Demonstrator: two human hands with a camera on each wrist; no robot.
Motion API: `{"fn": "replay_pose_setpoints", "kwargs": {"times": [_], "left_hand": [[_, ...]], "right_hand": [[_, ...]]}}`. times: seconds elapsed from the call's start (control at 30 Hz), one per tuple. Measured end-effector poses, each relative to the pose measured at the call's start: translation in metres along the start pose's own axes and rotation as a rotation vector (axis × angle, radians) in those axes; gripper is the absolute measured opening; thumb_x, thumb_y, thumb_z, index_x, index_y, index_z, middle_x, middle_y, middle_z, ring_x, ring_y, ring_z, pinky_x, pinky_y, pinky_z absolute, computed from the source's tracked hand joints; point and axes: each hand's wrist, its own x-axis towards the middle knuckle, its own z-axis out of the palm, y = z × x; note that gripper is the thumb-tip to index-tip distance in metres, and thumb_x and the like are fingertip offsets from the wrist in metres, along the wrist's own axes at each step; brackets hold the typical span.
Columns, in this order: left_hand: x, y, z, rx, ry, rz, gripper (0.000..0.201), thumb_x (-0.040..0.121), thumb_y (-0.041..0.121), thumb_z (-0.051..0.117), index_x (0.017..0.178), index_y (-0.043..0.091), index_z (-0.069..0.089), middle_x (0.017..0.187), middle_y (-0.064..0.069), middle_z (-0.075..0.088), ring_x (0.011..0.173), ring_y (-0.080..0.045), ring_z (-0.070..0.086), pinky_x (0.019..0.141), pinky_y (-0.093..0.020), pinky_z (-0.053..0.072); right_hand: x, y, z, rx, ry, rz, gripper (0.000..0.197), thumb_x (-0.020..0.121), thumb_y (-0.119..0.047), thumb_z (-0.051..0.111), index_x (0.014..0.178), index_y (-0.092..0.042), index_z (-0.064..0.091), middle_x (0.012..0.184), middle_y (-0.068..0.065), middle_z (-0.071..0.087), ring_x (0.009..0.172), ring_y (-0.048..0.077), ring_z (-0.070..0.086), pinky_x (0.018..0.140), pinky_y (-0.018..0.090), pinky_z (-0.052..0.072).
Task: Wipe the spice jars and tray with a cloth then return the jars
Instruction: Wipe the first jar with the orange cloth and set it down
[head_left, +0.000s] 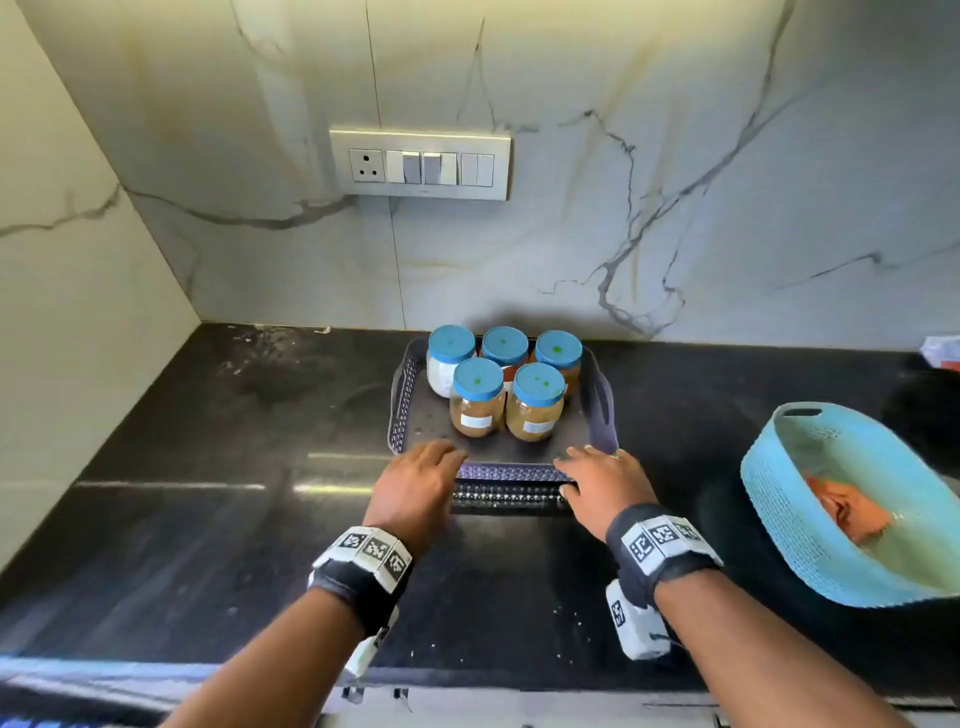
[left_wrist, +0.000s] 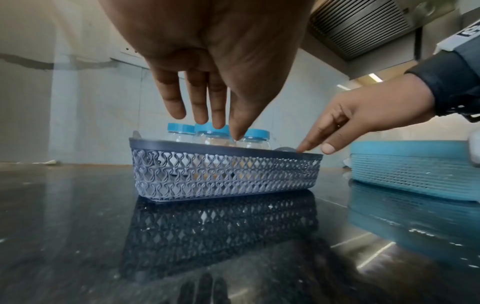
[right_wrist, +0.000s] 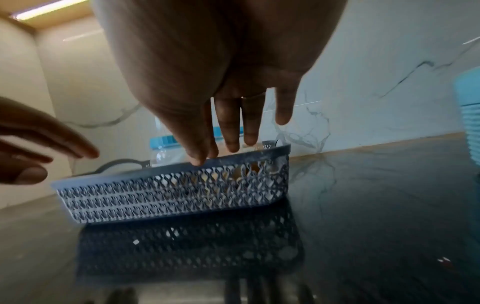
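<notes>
A grey lattice tray (head_left: 511, 473) stands on the black counter and holds several glass spice jars (head_left: 478, 395) with blue lids, grouped toward its far side. My left hand (head_left: 436, 452) is at the left end of the tray's near rim, fingers straight. My right hand (head_left: 582, 462) is at the right end of that rim. In the left wrist view my left hand (left_wrist: 207, 123) hovers just above the tray (left_wrist: 226, 170), holding nothing. In the right wrist view my right hand (right_wrist: 228, 144) touches the tray (right_wrist: 176, 191) rim with straight fingers. An orange cloth (head_left: 852, 512) lies in the blue basket.
A light blue plastic basket (head_left: 779, 499) sits on the counter right of the tray, close to my right forearm. The glossy black counter (head_left: 208, 493) runs left to a corner of marble walls. A switch panel (head_left: 421, 163) is on the back wall.
</notes>
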Motion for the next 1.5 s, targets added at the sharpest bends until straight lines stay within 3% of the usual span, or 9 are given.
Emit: {"fn": "replay_pose_setpoints", "kwargs": {"times": [0.07,0.17,0.3,0.43,0.53,0.8,1.03,1.17,1.5], "left_hand": [[0.008,0.002,0.004,-0.001,0.01,-0.042,0.047,0.061,-0.001,0.084,0.107,0.007,0.075,0.102,-0.011,0.074,0.082,-0.034,0.073,0.064,-0.041,0.062],[0.01,0.002,0.012,-0.006,0.04,-0.075,0.043,0.055,-0.001,0.091,0.093,0.012,0.078,0.086,-0.005,0.073,0.069,-0.029,0.07,0.056,-0.035,0.058],[0.01,0.003,0.024,-0.051,0.123,-0.143,0.033,0.066,0.001,0.089,0.094,0.015,0.076,0.089,-0.002,0.072,0.075,-0.028,0.068,0.067,-0.035,0.055],[-0.002,0.007,0.033,-0.037,0.169,-0.131,0.017,0.081,0.011,0.072,0.097,0.015,0.075,0.095,-0.002,0.072,0.08,-0.027,0.065,0.075,-0.034,0.043],[-0.016,0.012,0.031,-0.046,0.183,-0.123,0.017,0.088,0.019,0.062,0.097,0.016,0.076,0.097,0.0,0.073,0.083,-0.023,0.064,0.076,-0.032,0.042],[-0.04,0.011,0.022,-0.03,0.105,-0.073,0.016,0.086,0.016,0.067,0.098,0.021,0.077,0.1,0.005,0.074,0.085,-0.021,0.069,0.078,-0.032,0.046],[-0.025,0.009,0.008,-0.129,0.057,-0.046,0.022,0.098,0.042,0.062,0.088,0.024,0.073,0.088,0.009,0.069,0.078,-0.02,0.067,0.067,-0.037,0.054],[0.002,0.026,0.0,-0.245,0.042,-0.006,0.034,0.102,0.047,0.054,0.084,0.024,0.072,0.083,0.007,0.068,0.076,-0.02,0.066,0.062,-0.036,0.054],[0.092,0.125,0.003,-0.591,-0.081,0.279,0.033,0.092,0.024,0.044,0.112,0.024,0.07,0.101,0.007,0.074,0.085,-0.017,0.071,0.069,-0.032,0.055]], "right_hand": [[0.011,0.012,0.006,0.035,0.022,0.018,0.036,0.1,-0.027,0.05,0.134,-0.034,0.059,0.128,0.0,0.066,0.118,0.027,0.06,0.1,0.038,0.049],[0.029,0.022,0.018,0.025,0.041,-0.071,0.022,0.095,-0.016,0.055,0.112,-0.025,0.067,0.109,0.002,0.065,0.101,0.03,0.063,0.082,0.042,0.056],[0.047,0.037,0.03,0.068,0.11,-0.138,0.015,0.085,-0.006,0.066,0.09,-0.02,0.068,0.093,0.0,0.061,0.086,0.028,0.063,0.068,0.045,0.057],[0.042,0.049,0.045,0.12,0.211,-0.246,0.029,0.062,0.002,0.083,0.073,-0.02,0.069,0.076,-0.002,0.062,0.063,0.025,0.061,0.048,0.037,0.053],[0.028,0.052,0.052,0.182,0.257,-0.295,0.025,0.066,0.0,0.082,0.071,-0.02,0.069,0.074,-0.001,0.061,0.063,0.027,0.061,0.049,0.038,0.053],[-0.005,0.045,0.059,0.191,0.221,-0.301,0.02,0.073,-0.003,0.078,0.076,-0.02,0.068,0.079,-0.001,0.061,0.069,0.025,0.06,0.055,0.041,0.053],[-0.008,0.041,0.04,0.315,0.258,-0.241,0.015,0.082,-0.032,0.076,0.073,-0.024,0.067,0.077,-0.007,0.061,0.069,0.021,0.06,0.055,0.034,0.052],[-0.004,0.041,0.022,0.326,0.358,-0.189,0.015,0.084,-0.03,0.073,0.074,-0.02,0.07,0.079,-0.005,0.062,0.072,0.021,0.057,0.06,0.035,0.053],[-0.05,0.101,-0.034,0.354,0.445,0.166,0.014,0.088,-0.03,0.061,0.082,-0.021,0.071,0.088,-0.006,0.068,0.082,0.019,0.062,0.077,0.035,0.05]]}}
